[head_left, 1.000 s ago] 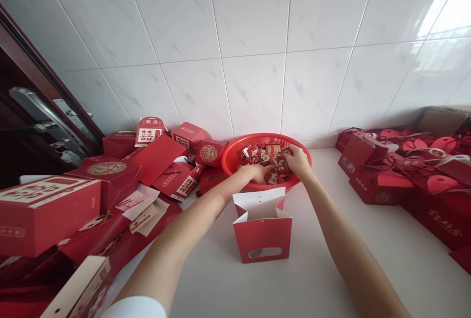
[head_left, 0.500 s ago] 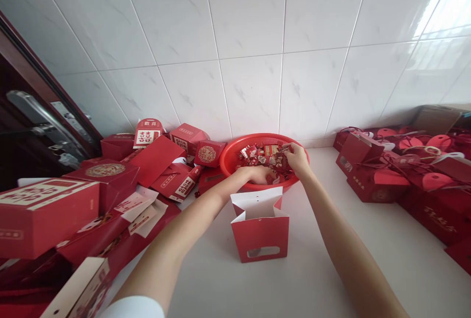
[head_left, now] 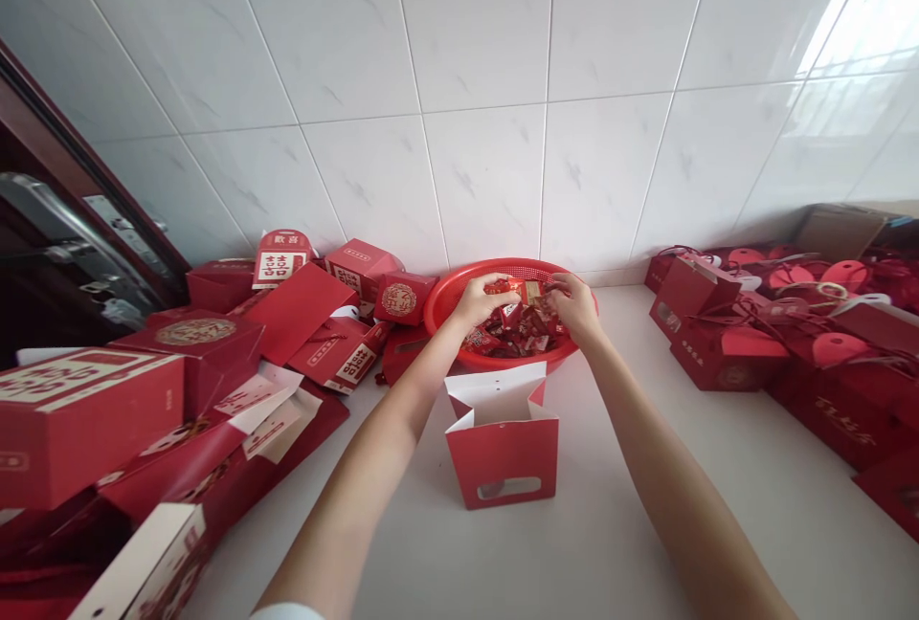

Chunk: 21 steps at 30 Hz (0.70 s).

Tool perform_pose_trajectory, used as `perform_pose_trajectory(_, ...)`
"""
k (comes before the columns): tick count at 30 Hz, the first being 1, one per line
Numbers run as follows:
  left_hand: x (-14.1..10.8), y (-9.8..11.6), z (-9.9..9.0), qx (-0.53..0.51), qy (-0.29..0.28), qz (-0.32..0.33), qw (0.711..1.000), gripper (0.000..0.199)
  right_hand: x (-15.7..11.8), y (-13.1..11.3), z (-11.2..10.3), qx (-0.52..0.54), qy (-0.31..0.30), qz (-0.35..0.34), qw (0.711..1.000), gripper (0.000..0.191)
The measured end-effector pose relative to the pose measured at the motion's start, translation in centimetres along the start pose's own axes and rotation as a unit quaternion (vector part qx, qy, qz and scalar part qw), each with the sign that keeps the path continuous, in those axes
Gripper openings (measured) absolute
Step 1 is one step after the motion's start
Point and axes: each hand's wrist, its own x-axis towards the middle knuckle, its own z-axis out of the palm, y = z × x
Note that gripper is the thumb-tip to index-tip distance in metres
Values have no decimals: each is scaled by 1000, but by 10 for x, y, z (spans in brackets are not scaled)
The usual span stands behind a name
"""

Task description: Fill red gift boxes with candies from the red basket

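Note:
A round red plastic basket [head_left: 451,343] holds several small wrapped candies [head_left: 535,325], mostly red, some gold. My left hand [head_left: 480,302] is over its left side, thumb and fingers closed on a red-and-white candy packet [head_left: 510,314]. Over the right side, my right hand [head_left: 574,308] has its fingers curled down among the candies; what they pinch is mostly hidden. Between my forearms, in front of the basket, an open red paper gift box [head_left: 503,462] stands upright. It has a white inside and an oval window low on its front.
Red gift boxes [head_left: 208,338] with gold and white prints are heaped on the left. On the right lie several red bags or boxes with cords [head_left: 739,347], a cardboard box [head_left: 837,237] behind them. A tiled wall [head_left: 488,170] rises behind the white tabletop [head_left: 610,505].
My left hand has come up from the candies at the basket's near side and moved back, now with a candy packet. My right hand stays at the right side. The view has shifted slightly.

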Motion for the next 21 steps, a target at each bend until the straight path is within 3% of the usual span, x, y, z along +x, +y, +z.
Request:
perform_pose_trajectory(4, -2, 0, 2, -22, -15, 8, 1000, 47, -8, -9, -3, 5, -48, -77, 996, 35)
perform_pose_trajectory(8, -3, 3, 4, -33, -46, 21, 998, 47, -14, -16, -6, 45, -160, -65, 984, 29)
perform_pose_trajectory(12, -5, 5, 5, -44, -34, 31, 998, 50, -17, -18, -10, 78, -225, -74, 968, 37)
perform_pose_trajectory(16, -6, 6, 7, -47, -9, 26, 999, 50, -15, -17, -9, 84, -227, -68, 968, 48)
perform_pose_trajectory(21, -6, 6, 9, -59, 5, 6, 998, 47, -14, -15, -6, 132, -202, -23, 970, 46)
